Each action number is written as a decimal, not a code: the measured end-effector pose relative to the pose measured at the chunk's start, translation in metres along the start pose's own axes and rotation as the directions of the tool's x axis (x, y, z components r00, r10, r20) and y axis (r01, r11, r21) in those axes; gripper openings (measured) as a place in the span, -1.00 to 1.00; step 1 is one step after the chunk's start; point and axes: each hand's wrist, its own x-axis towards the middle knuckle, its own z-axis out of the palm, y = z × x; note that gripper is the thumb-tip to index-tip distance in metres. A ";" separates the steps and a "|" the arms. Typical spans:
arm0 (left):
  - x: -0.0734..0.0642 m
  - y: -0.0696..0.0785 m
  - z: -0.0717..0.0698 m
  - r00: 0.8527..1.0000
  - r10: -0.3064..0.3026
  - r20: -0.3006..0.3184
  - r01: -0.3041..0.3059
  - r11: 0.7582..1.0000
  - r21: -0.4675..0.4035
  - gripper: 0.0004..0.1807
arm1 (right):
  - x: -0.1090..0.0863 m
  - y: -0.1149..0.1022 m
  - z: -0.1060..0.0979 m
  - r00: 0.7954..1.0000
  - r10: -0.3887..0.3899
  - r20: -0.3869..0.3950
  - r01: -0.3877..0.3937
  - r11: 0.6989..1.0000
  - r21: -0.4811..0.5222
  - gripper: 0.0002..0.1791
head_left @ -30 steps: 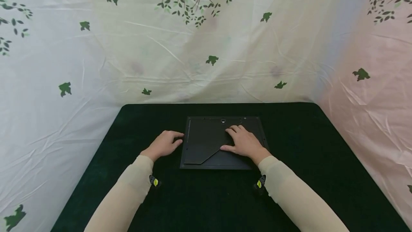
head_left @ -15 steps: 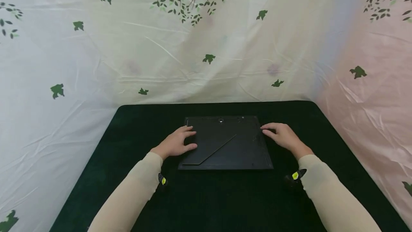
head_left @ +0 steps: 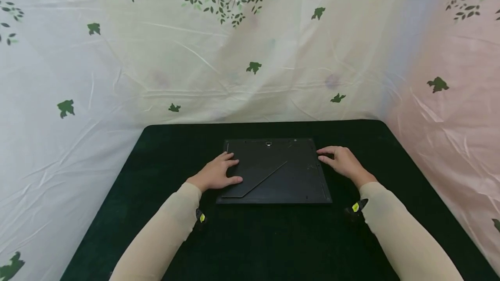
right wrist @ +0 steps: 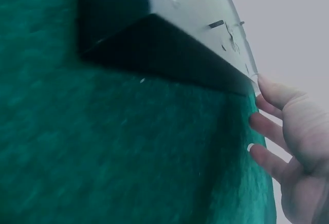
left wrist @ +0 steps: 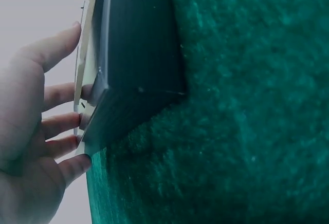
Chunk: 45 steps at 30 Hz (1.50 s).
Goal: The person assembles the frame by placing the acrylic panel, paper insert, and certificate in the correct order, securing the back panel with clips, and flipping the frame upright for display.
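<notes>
A black picture frame [head_left: 289, 185] lies back side up on the dark green tabletop. Its easel flap [head_left: 254, 166] lies flat against the back, with a slanted lower edge. My left hand [head_left: 215, 173] rests on the frame's left edge, fingers spread over the backing. In the left wrist view, those fingertips touch the frame's [left wrist: 141, 39] raised rim and back. At the right side, my right hand [head_left: 343, 162] has thumb and fingers slightly bent by the edge. In the right wrist view the thumb reaches the frame's [right wrist: 195, 8] border; the other fingers are apart, holding nothing.
The green table [head_left: 254, 246] has rounded far corners. Behind and beside it hangs a pale cloth backdrop [head_left: 195, 73] with printed leaves and branches. A small metal hanger [head_left: 268, 144] sits near the frame's far edge.
My right hand has moved from the middle of the frame's back out to its right edge. My left hand has shifted right, from beside the frame onto its left edge.
</notes>
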 end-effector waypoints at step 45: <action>0.000 -0.011 0.003 1.000 0.016 0.007 -0.016 0.999 -0.048 -0.20 | 0.057 0.014 -0.009 0.995 -0.004 0.099 -0.006 0.995 0.100 -0.67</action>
